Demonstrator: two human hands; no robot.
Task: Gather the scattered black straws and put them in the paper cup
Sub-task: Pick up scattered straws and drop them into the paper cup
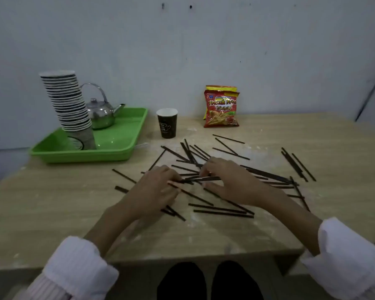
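Observation:
Several black straws [223,212] lie scattered over the middle and right of the wooden table [52,208]. A dark paper cup [167,124] with a white inside stands upright behind them, empty as far as I can see. My left hand [154,191] and my right hand [230,182] rest on the table among the straws, fingertips facing each other. Between them they pinch a small bundle of straws [195,179] lying roughly level. More straws pass under both hands.
A green tray [117,146] at the back left holds a tall leaning stack of paper cups [69,105] and a metal kettle [101,112]. A red snack bag [221,107] leans on the wall behind the table. The table's front edge is close to my knees.

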